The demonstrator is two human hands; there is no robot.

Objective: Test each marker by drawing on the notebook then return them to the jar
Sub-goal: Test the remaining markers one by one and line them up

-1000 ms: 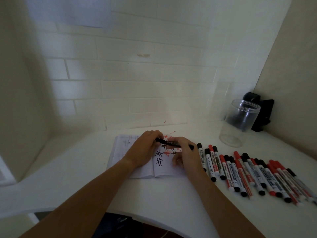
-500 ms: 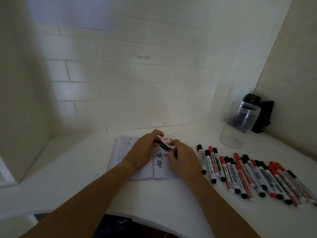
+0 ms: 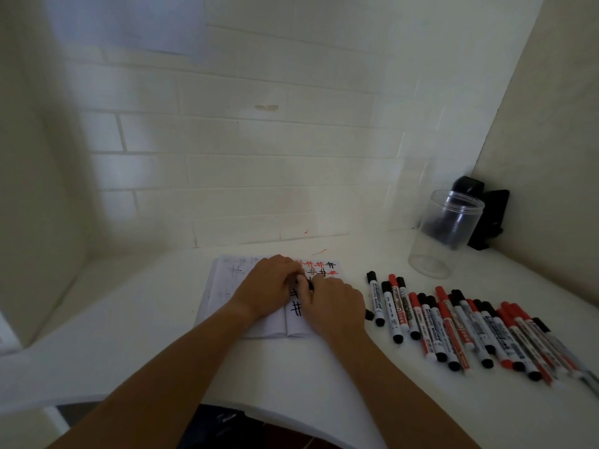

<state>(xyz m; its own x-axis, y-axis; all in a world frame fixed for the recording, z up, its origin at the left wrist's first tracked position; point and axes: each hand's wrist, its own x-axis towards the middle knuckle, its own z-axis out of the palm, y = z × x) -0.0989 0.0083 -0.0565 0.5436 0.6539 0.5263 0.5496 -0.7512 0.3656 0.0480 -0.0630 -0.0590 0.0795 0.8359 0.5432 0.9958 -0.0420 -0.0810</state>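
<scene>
Two hands meet over the open notebook (image 3: 259,306), and from the head view I see my left hand (image 3: 264,288) and right hand (image 3: 334,303) curled together around a black marker (image 3: 308,284), of which only a short dark piece shows between the fingers. Whether the cap is on or coming off I cannot tell. The marker should handle as a light, stiff, smooth plastic barrel; I judge the best hold to be on the barrel with one hand and the cap with the other, pulling straight so the tip does not smear. The notebook page is thin and soft, already carrying red and black hash marks. To the right, a row of red and black markers (image 3: 453,325) lies on the white table (image 3: 291,377); I count roughly twenty, though they overlap towards the edge. One clear plastic jar (image 3: 447,231) stands well behind them, with no markers inside as far as I can see.
</scene>
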